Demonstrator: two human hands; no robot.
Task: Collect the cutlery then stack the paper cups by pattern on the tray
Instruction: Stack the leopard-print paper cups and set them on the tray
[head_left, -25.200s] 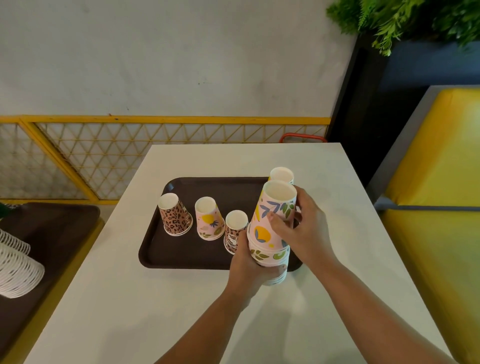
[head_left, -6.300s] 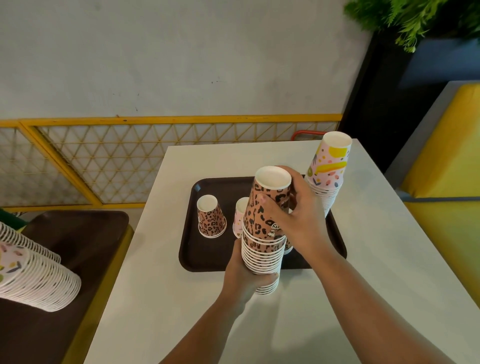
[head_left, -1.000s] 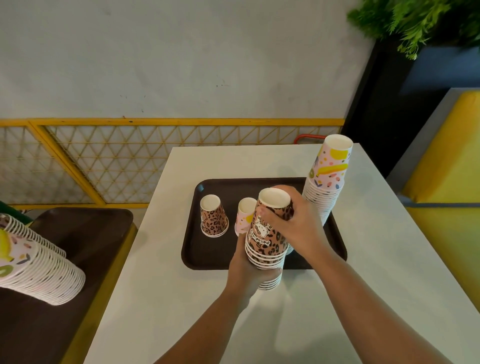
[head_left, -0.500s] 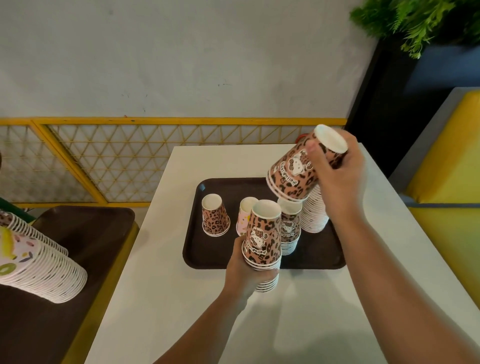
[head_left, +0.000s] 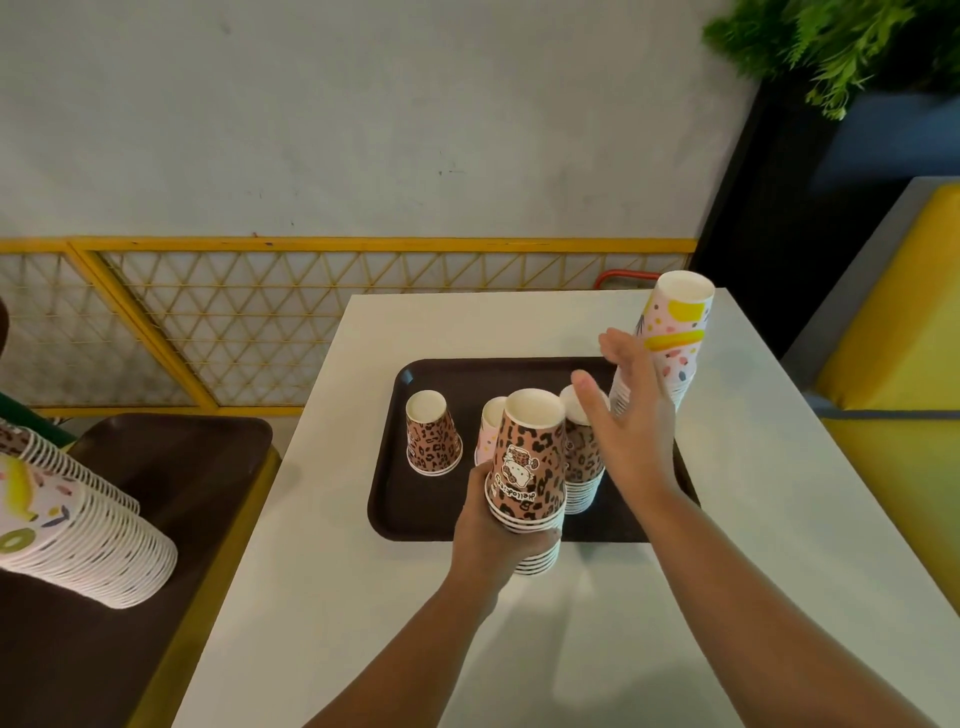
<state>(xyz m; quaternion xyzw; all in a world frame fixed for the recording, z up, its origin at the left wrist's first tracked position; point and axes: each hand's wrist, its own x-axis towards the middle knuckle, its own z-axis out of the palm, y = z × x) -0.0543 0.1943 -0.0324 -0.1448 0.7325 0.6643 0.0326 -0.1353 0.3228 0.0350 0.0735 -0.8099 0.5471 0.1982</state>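
A dark brown tray (head_left: 395, 499) lies on the white table (head_left: 779, 519). My left hand (head_left: 493, 525) grips a stack of upside-down leopard-print cups (head_left: 530, 467) at the tray's near edge. Behind it on the tray stands a second leopard stack (head_left: 584, 467). My right hand (head_left: 628, 415) hovers open just above and right of that stack, fingers spread, holding nothing. A tall stack of pink cups with yellow shapes (head_left: 672, 338) rises at the tray's right. A short leopard stack (head_left: 431, 434) and a pink cup (head_left: 488, 431), partly hidden, stand on the tray's left.
A second brown tray (head_left: 171, 467) sits on a lower surface to the left, with a long stack of patterned cups (head_left: 78, 525) lying across it. A yellow lattice railing (head_left: 260, 322) runs behind the table. A yellow bench (head_left: 893, 415) is on the right.
My right hand carried several leopard cups up and right, set them on the leopard stack on the tray, and has let go. My left hand's stack is shorter.
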